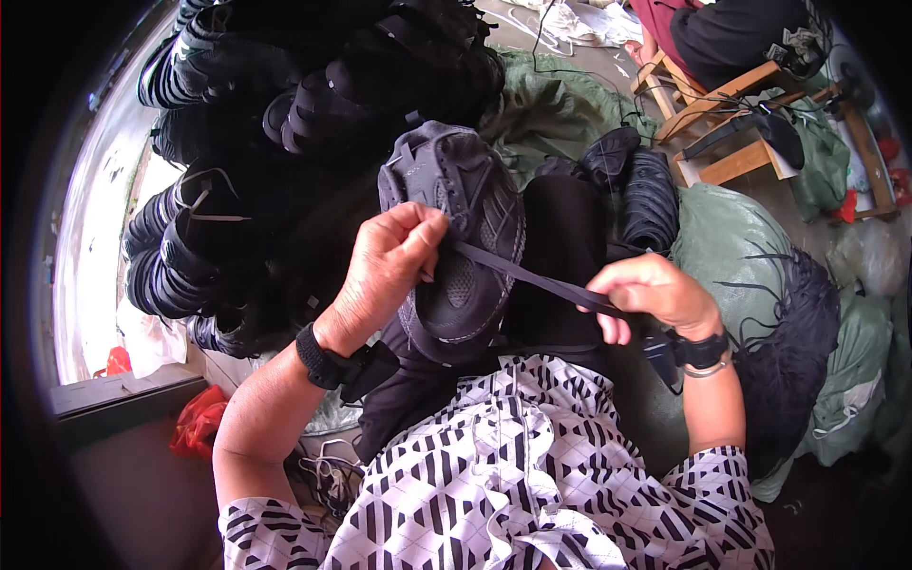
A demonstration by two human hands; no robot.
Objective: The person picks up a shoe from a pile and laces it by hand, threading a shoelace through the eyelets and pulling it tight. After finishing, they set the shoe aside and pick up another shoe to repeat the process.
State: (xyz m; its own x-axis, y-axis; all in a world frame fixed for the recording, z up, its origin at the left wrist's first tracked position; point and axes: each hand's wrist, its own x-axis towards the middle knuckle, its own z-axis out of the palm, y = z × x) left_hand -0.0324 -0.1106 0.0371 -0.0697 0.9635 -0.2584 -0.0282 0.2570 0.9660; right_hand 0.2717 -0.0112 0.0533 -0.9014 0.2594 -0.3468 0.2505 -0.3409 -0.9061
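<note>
A dark grey shoe upper (463, 285) rests on my lap, with its toe toward me and its eyelets facing up. Over the eyelet area my left hand (394, 249) is closed, thumb and forefinger pinched at the shoe. A flat black shoelace (532, 276) runs taut from the shoe to the right. Its other stretch is gripped in my right hand (655, 296), whose fingers curl round it. What exactly the left fingertips pinch is partly hidden; the lace starts right beside them.
Stacks of black shoe uppers (218, 237) rise at the left and far left. A bundle of black laces (784, 332) lies on green sacking (727, 228) at the right. Nested uppers (650, 199) lie beyond my knee. Another person sits near a wooden stool (731, 119) at the far right.
</note>
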